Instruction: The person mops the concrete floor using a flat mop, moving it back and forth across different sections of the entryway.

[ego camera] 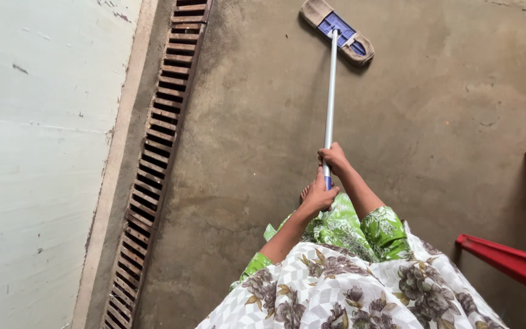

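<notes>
Flat mop: rectangular head, blue plate on tan pad, lying flat on concrete floor near top of view. Long pale metal handle runs from head down toward us, blue grip at lower end. We note right hand wrapped fully around handle, higher up; left hand closed around blue end just below, hands nearly touching. Rusty drain grate runs along pale wall, well left of mop. Red furniture edge at right.
</notes>
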